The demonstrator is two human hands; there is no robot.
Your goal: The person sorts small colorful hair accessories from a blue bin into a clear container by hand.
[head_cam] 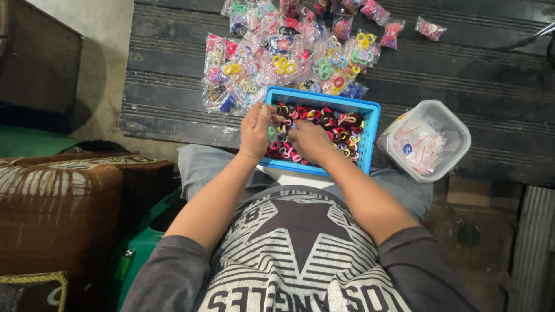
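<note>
Over the lap: one blue slotted basket (pixel 370 124), resting on the knees and butted against the edge of a dark planked surface (pixel 491 69). Basket is packed with small elastic hair ties (pixel 338 124), mixed red, pink, black, yellow. Too many and too tangled to count.

Both hands meet over the basket's left half. Left hand (pixel 256 132): fingers curled in, thumb and forefinger pinched on something small and pale green, looks like one hair tie, can't confirm. Right hand (pixel 309 141): fingers bent down into the pile, tips touching the ties and nearly touching the left hand. Whether it actually has hold of one, cannot tell.

On the surface behind the basket: a heap of clear packets of hair ties (pixel 277 55), overlapping, a couple dozen or more, exact count not possible. Two or three packets (pixel 430 28) lie apart at the upper right.

Right of the basket: one clear plastic tub (pixel 457 130), lidless, tilted, holding a stack of empty clear bags (pixel 419 147).

Left of the person: one brown patterned cushion (pixel 58 196), one green item (pixel 136 254) beside the leg.
</note>
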